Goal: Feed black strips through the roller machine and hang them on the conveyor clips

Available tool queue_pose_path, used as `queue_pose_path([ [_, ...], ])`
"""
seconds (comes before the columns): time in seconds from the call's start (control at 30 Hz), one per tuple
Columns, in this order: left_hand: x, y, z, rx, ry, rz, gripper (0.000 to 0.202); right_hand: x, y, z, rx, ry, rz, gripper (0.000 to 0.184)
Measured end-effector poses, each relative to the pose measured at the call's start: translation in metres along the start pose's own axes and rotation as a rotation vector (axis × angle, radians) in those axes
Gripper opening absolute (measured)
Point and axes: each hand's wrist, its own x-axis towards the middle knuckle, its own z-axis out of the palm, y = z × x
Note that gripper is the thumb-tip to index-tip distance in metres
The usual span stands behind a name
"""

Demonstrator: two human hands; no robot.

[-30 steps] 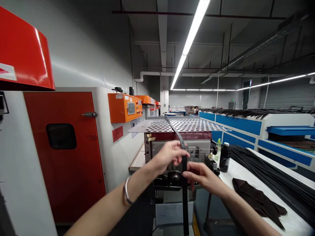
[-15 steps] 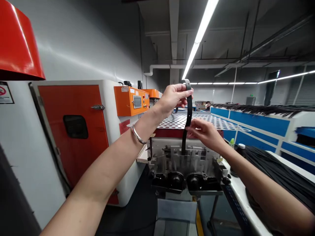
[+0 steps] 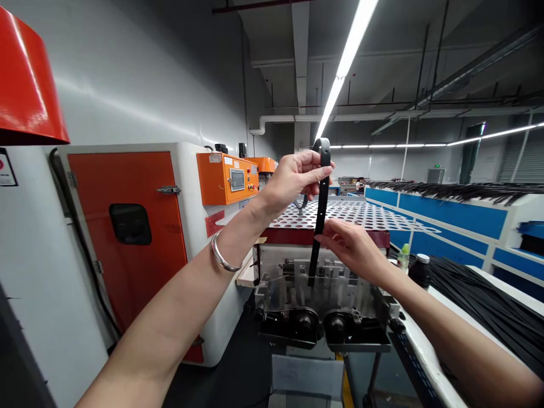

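Observation:
A long black strap (image 3: 322, 198) hangs upright in front of me, its lower end down at the slotted top of a small metal machine (image 3: 323, 294) with two black rollers. My left hand (image 3: 295, 180), a silver bangle on its wrist, is raised and pinches the strap near its top bend. My right hand (image 3: 351, 245) is lower and pinches the same strap about halfway down, just above the machine. The strap's far end trails back over the perforated metal plate (image 3: 352, 214) behind.
A white cabinet with an orange door (image 3: 127, 232) and an orange control box (image 3: 227, 178) stand left. A white table (image 3: 429, 340) at right carries a pile of black straps (image 3: 488, 306) and two bottles (image 3: 414, 266). Blue conveyor units (image 3: 450, 212) run along the right. A person stands far back.
Both hands rose from in front of the machine, lifting the strap upright. Since half a second ago they have hardly shifted; the strap stands a little straighter.

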Motion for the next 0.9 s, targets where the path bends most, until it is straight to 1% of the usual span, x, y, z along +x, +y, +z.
queue_pose_path([
  [0.1, -0.007, -0.007, 0.005, 0.047, -0.003, -0.009, 0.008, 0.001, 0.002, 0.001, 0.147, 0.004, 0.07, 0.015],
  [0.2, -0.016, -0.015, 0.011, 0.067, -0.011, -0.029, 0.007, 0.001, 0.003, 0.007, 0.224, -0.01, 0.094, 0.017],
  [0.33, -0.03, -0.026, 0.015, 0.085, -0.013, -0.033, 0.006, -0.005, 0.006, 0.019, 0.225, -0.064, 0.113, 0.017],
  [0.53, -0.045, -0.039, 0.016, 0.113, 0.012, -0.05, 0.009, -0.013, 0.011, 0.031, 0.22, -0.091, 0.124, 0.019],
  [0.7, -0.045, -0.043, 0.015, 0.076, 0.047, -0.064, 0.012, -0.014, 0.013, 0.026, 0.118, -0.08, 0.079, 0.018],
  [0.77, -0.043, -0.043, 0.016, 0.069, 0.065, -0.062, 0.01, -0.014, 0.013, 0.021, 0.075, -0.093, 0.07, 0.017],
  [0.9, -0.041, -0.045, 0.021, 0.072, 0.06, -0.073, 0.008, -0.02, 0.016, 0.013, 0.03, -0.135, 0.079, 0.014],
])
